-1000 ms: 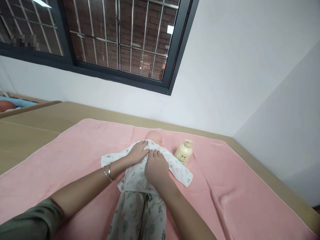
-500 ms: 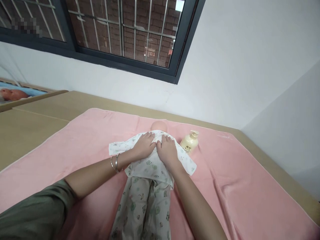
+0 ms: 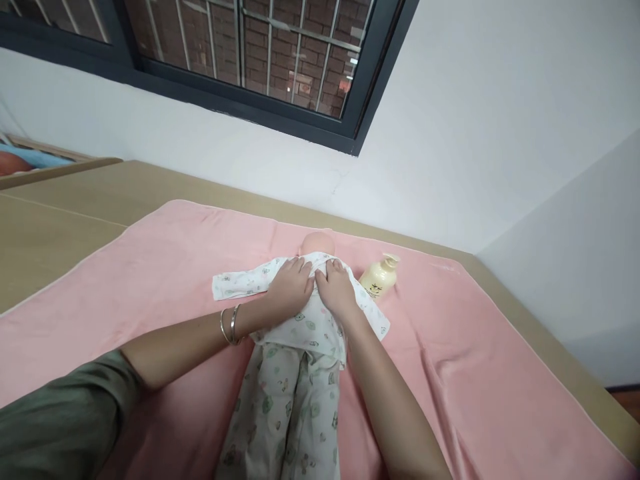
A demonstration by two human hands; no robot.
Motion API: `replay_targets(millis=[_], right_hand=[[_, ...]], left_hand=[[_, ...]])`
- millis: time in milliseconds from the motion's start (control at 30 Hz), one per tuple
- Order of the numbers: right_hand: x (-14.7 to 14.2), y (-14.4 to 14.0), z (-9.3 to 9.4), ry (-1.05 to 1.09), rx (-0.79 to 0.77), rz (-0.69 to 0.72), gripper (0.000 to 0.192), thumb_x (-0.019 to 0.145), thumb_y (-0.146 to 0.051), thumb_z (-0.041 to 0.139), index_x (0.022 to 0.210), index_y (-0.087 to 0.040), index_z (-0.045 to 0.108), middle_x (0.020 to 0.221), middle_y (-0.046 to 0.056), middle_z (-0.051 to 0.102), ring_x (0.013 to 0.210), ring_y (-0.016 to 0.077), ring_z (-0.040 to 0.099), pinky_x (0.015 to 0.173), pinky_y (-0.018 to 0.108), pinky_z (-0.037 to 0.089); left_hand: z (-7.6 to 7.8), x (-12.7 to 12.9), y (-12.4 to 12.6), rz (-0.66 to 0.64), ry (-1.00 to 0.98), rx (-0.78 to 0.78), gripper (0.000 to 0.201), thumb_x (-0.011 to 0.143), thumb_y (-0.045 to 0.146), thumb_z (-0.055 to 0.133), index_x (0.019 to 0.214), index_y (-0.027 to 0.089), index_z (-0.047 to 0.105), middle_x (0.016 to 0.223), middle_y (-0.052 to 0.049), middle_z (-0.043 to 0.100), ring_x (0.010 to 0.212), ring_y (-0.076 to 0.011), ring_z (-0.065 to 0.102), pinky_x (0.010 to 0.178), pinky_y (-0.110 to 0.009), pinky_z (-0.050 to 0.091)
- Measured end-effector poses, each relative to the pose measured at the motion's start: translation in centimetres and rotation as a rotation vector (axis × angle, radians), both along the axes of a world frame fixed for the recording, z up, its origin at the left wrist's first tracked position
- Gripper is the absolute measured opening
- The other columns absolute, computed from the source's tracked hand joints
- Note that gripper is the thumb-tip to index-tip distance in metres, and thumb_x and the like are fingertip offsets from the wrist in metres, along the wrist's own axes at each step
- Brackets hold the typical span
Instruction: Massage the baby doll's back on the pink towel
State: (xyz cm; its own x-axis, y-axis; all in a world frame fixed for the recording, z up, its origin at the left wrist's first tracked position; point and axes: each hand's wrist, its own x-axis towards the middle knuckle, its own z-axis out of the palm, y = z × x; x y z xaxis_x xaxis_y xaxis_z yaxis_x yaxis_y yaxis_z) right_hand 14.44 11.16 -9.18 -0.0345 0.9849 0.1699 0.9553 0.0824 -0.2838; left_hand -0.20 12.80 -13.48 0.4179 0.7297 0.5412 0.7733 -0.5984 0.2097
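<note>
Both hands lie flat, fingers spread and gripping nothing, side by side on the chest of a doll (image 3: 305, 313) dressed in a printed baby suit, the left hand (image 3: 291, 292) on the doll's one shoulder and the right hand (image 3: 336, 293) just beside it, fingertips touching the collar below the doll's head (image 3: 317, 242). To do this smoothing or closing of the top well, I would judge it best to keep the palms flat, press lightly, and work outward from the middle seam so the cloth does not bunch under the neck. The doll lies on its back in the middle of a pink towel (image 3: 465, 373) spread over the tan counter (image 3: 60, 227). Its long axis runs away from the person, head toward the wall, legs toward the camera, sleeves out to either side. A lotion bottle (image 3: 379, 279) stands near the right sleeve.
</note>
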Motion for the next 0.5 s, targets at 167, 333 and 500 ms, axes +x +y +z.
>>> replay_targets(millis=[167, 333, 500], right_hand=[[-0.6, -0.4, -0.1, -0.026, 0.011, -0.022, 0.053, 0.103, -0.03, 0.034, 0.145, -0.001, 0.049, 0.152, 0.023, 0.049, 0.144, 0.0322, 0.04, 0.121, 0.045, 0.025], [-2.5, -2.3, 0.2, -0.132, 0.012, -0.041, 0.052, 0.105, -0.026, 0.031, 0.145, 0.002, 0.049, 0.145, 0.026, 0.055, 0.142, 0.0318, 0.045, 0.119, 0.043, 0.028], [-3.0, -2.8, -0.2, -0.189, 0.103, -0.042, 0.051, 0.104, -0.026, 0.033, 0.143, 0.002, 0.051, 0.14, 0.026, 0.059, 0.139, 0.0315, 0.049, 0.117, 0.041, 0.032]], left_hand=[[0.4, -0.1, 0.2, -0.032, -0.054, -0.089, 0.037, 0.097, 0.023, 0.036, 0.119, 0.013, 0.064, 0.126, -0.018, 0.067, 0.124, -0.0317, 0.059, 0.111, -0.051, 0.043], [0.4, -0.5, 1.6, 0.032, -0.178, -0.23, 0.045, 0.093, 0.031, 0.044, 0.13, 0.013, 0.062, 0.135, -0.015, 0.066, 0.129, -0.0307, 0.057, 0.115, -0.049, 0.042], [-0.3, -0.7, 1.7, 0.028, -0.255, -0.226, 0.048, 0.092, 0.033, 0.044, 0.13, 0.012, 0.062, 0.135, -0.014, 0.066, 0.129, -0.0307, 0.057, 0.115, -0.049, 0.042]])
